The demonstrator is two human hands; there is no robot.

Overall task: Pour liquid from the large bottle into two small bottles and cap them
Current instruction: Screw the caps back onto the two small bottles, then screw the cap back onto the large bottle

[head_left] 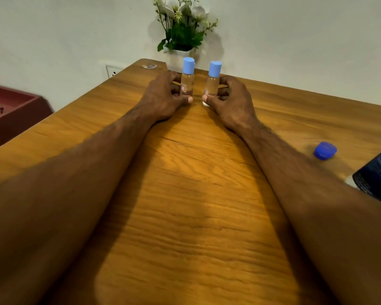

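Two small clear bottles stand upright side by side at the far middle of the wooden table [185, 194], each with a light blue cap on. My left hand [163, 97] grips the left small bottle [187, 81] round its lower body. My right hand [231, 100] grips the right small bottle [213, 82] the same way. The large bottle [376, 175], with a dark blue label, shows only partly at the right edge, behind my right forearm. Its dark blue cap [325, 150] lies loose on the table beside it.
A white pot of flowers [183, 29] stands at the table's far edge against the wall, just behind the small bottles. A dark red tray-like box [11, 111] sits off the table at the left. A wall socket [112, 71] is behind the table's far left corner.
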